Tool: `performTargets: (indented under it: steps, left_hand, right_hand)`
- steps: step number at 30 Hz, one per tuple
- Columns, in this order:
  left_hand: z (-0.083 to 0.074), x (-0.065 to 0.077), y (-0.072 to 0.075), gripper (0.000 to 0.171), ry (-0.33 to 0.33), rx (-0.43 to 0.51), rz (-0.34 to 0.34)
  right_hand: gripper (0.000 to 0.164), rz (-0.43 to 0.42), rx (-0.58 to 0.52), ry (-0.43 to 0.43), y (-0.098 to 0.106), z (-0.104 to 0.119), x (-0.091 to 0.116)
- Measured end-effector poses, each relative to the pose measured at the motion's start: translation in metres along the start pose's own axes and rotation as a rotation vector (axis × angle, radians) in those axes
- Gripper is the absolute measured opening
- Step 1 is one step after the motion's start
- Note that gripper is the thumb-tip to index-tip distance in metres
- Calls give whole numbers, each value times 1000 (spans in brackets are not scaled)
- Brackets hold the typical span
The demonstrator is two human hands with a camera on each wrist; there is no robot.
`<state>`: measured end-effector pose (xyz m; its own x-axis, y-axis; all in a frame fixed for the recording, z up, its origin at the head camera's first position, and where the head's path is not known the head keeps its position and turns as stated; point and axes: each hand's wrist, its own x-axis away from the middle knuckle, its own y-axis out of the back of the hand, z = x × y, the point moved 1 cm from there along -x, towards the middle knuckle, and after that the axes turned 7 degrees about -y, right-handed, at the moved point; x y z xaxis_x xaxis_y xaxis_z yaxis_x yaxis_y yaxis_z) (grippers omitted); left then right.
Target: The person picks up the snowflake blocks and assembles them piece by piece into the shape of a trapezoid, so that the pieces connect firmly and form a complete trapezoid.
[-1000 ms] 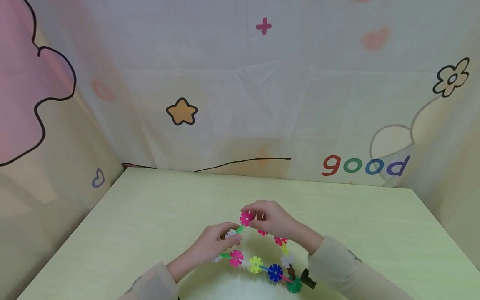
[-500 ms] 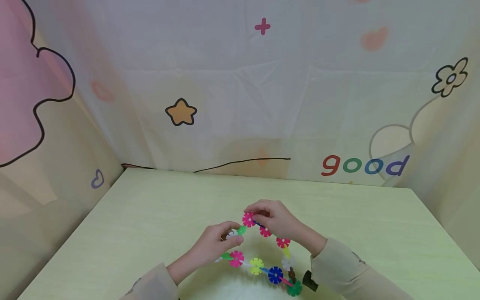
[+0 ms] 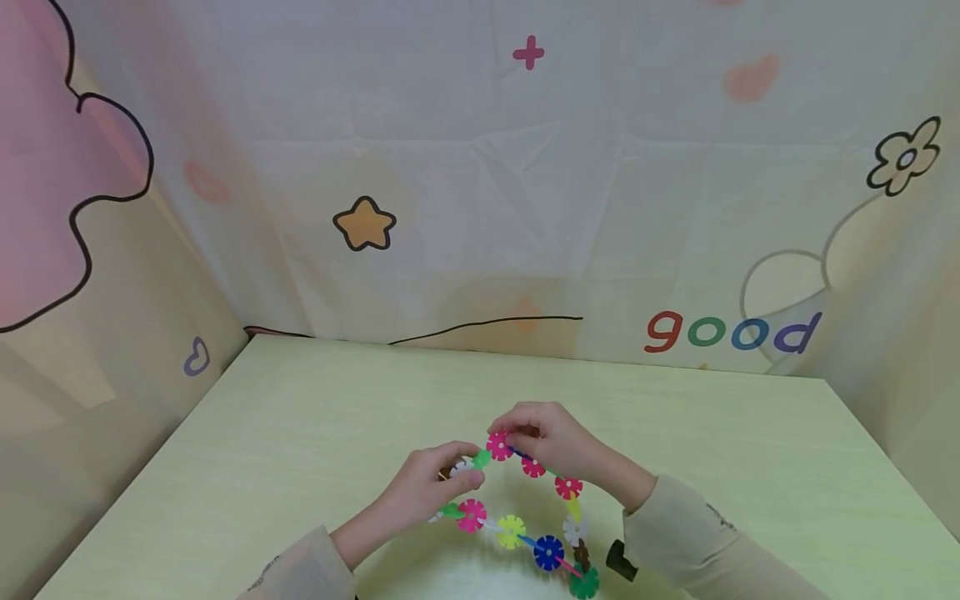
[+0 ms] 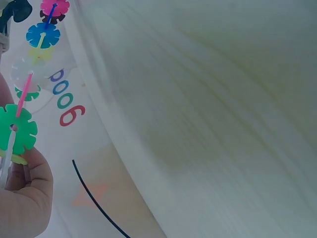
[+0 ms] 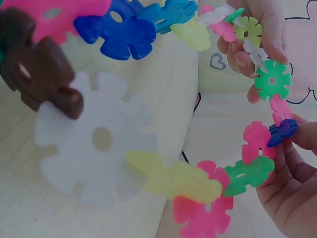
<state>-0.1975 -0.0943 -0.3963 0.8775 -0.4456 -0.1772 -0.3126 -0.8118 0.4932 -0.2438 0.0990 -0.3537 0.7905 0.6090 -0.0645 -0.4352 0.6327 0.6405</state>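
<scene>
A chain of interlocking snowflake discs [image 3: 512,531], in several colours, curves between both hands as a loop. My left hand [image 3: 435,482] grips its left part, thumb and fingers around a white disc [image 3: 462,467] and a green disc [image 3: 482,459]. My right hand [image 3: 553,437] pinches the chain at a dark blue disc [image 5: 283,132], close beside a pink disc [image 3: 499,445]. That pink disc overlaps the green disc's edge. In the right wrist view, a white disc [image 5: 96,139] hangs large in front. The left wrist view shows another green disc [image 4: 17,129] at its left edge.
A pale green table [image 3: 315,417] lies under the hands. Behind it hangs a printed curtain [image 3: 450,208], with more curtain along both sides. A dark wrist piece [image 3: 621,560] sits by the right sleeve [image 3: 675,521].
My right hand has shifted slightly right, and the pink disc has moved a little right and down. The dark blue disc now shows under my right fingers. My left hand has barely moved.
</scene>
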Motion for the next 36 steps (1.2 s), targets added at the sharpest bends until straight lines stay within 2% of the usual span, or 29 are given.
performTargets:
  steps: [6, 13, 22, 29, 36]
  left_hand:
    - [2, 1, 0, 38, -3, 4, 3]
    - [1, 1, -2, 40, -28, -39, -3]
    - [-3, 3, -2, 40, -30, -55, -4]
    - [-4, 3, -2, 41, -23, -67, -1]
    - [-3, 2, -5, 37, -39, -121, 21]
  right_hand:
    - [17, 6, 4, 8, -2, 0, 0]
    - [15, -10, 15, 33, -3, 1, 1]
    - [14, -34, -24, 29, -8, -1, 3]
    - [15, -50, -7, 40, -9, 1, 3]
    - [14, -23, -7, 85, -12, -1, 4]
